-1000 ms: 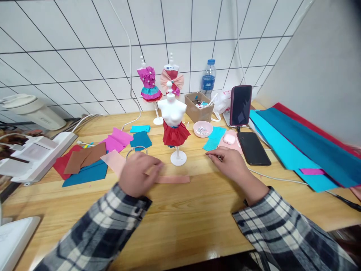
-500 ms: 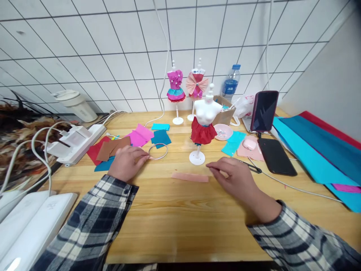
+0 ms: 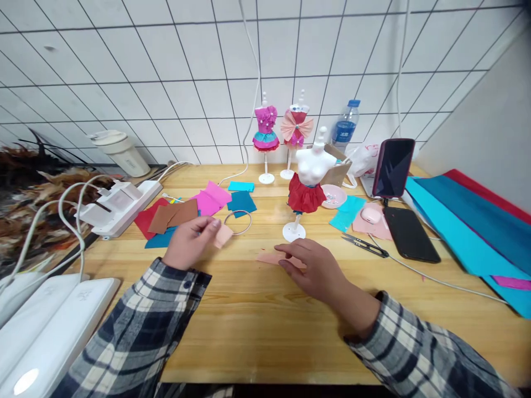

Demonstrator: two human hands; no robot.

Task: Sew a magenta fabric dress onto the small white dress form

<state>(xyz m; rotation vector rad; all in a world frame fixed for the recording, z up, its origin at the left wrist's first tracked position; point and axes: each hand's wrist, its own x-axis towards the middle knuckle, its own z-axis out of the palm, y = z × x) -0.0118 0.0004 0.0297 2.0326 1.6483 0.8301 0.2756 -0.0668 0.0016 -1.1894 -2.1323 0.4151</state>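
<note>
My left hand (image 3: 189,241) pinches a pale pink paper piece (image 3: 223,235) just above the wooden table (image 3: 265,326), beside a thin wire ring (image 3: 238,221). My right hand (image 3: 312,267) lies with fingers stretched flat on a pale pink paper strip (image 3: 269,257) in the middle of the table. Just beyond stands a white mannequin with a red skirt (image 3: 309,186). Small black snips (image 3: 365,245) lie to the right of my right hand.
Coloured paper sheets (image 3: 178,213) lie at the left, large teal and red sheets (image 3: 468,221) at the right. Two dressed mannequins (image 3: 282,130), a water bottle (image 3: 345,124), a pink bowl (image 3: 334,195), a propped phone (image 3: 392,167), a flat phone (image 3: 409,225) and a power strip (image 3: 120,203) stand around.
My right hand moved left from the snips onto the pink strip. My left hand lifted a pink paper piece near the ring. The camera turned left.
</note>
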